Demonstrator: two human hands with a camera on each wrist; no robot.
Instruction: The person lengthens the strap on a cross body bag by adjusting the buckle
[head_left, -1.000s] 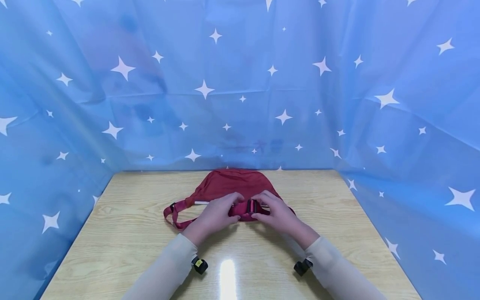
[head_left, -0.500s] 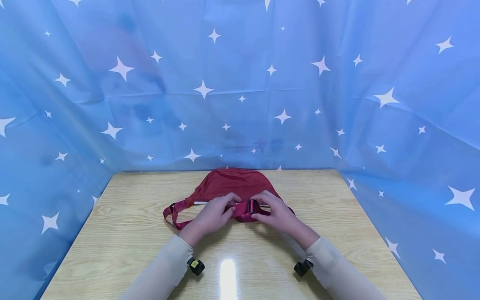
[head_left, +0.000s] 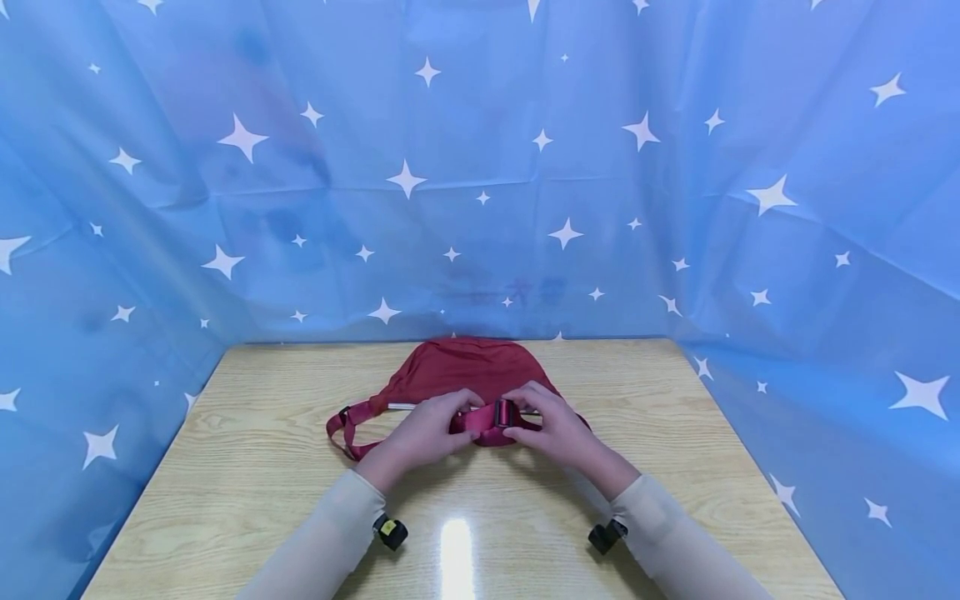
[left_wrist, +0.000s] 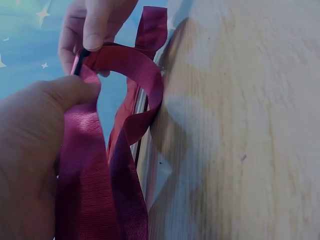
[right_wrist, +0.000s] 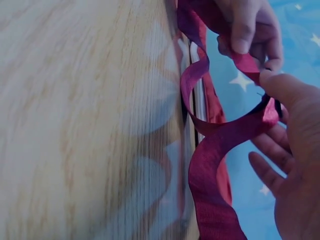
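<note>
A dark red fabric bag, shaped like a waist pack, lies at the back middle of the table. Its red webbing strap is raised in front of it between both hands. The left hand pinches the strap, its thumb lying on the webbing in the left wrist view. Just to its right, the right hand holds the strap at a black slide buckle between thumb and fingers. Below the buckle the strap hangs in a curved loop, clearest in the right wrist view.
The pale wooden table reaches back to a blue curtain with white stars, which also hangs at both sides. Another strap loop with a black adjuster lies left of the bag. A silvery zip edge shows along the bag's front.
The left hand has shifted slightly left. Its thumb came up near the fingertips on the strap half a second ago and is now lower, spread from them. The right hand stays at the buckle.
</note>
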